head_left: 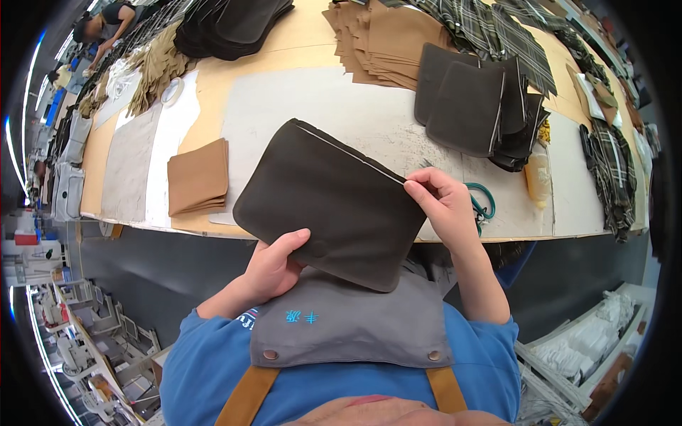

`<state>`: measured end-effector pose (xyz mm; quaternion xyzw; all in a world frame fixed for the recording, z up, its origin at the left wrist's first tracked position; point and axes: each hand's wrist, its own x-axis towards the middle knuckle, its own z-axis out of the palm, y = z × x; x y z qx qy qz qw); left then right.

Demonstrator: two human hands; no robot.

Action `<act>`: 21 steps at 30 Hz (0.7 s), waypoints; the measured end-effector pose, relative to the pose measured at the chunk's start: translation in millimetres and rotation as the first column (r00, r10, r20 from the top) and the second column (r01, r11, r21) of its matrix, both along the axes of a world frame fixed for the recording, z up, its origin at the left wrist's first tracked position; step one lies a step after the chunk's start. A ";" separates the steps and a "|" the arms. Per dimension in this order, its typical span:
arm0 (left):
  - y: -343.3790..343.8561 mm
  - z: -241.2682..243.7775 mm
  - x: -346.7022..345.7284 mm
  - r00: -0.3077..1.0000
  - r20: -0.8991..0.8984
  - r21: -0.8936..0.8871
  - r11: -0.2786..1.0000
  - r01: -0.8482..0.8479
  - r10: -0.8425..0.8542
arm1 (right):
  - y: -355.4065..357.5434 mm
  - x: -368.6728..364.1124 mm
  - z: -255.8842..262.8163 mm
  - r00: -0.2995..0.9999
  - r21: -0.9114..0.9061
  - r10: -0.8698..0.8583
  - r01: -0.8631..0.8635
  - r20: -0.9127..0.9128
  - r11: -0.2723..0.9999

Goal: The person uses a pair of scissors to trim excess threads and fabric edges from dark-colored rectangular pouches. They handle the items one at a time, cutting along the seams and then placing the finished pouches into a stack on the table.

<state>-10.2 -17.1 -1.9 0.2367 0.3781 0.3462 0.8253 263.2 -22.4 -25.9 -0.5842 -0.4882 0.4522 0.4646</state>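
Observation:
A dark brown fabric panel [335,202] with rounded corners is held tilted in front of my apron, over the table's near edge. My left hand [279,263] grips its lower left edge, thumb on top and the fingers hidden beneath. With thumb and forefinger, my right hand [439,202] pinches the upper right corner. A pale strip runs along the panel's upper edge up to that pinch. Just right of my right hand lie green-handled scissors [482,199], partly covered by it. Similar dark panels [466,109] with pale edges lie piled beyond my right hand.
Small folded brown pieces [197,178] lie at the left, near a tape roll [172,91]. Farther back are stacked brown pieces [394,45], black panels [234,26] and plaid fabric [490,32]. A yellowish bottle [538,173] lies at the right. Another person [109,26] bends over fabric at far left.

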 end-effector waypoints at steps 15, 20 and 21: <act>-3.5 -14.3 -18.4 0.997 -0.027 -0.040 0.996 -0.079 0.078 | -1.4 6.8 -24.4 0.930 -0.098 -0.001 -0.038 -0.367 0.994; -2.7 -15.2 -18.0 0.995 -0.043 -0.042 0.995 -0.087 0.085 | -0.5 6.6 -28.6 0.880 -0.111 0.031 -0.095 -0.474 0.989; -2.7 -15.3 -18.1 0.995 -0.047 -0.044 0.995 -0.091 0.089 | 0.1 6.7 -27.6 0.872 -0.113 0.038 -0.106 -0.488 0.988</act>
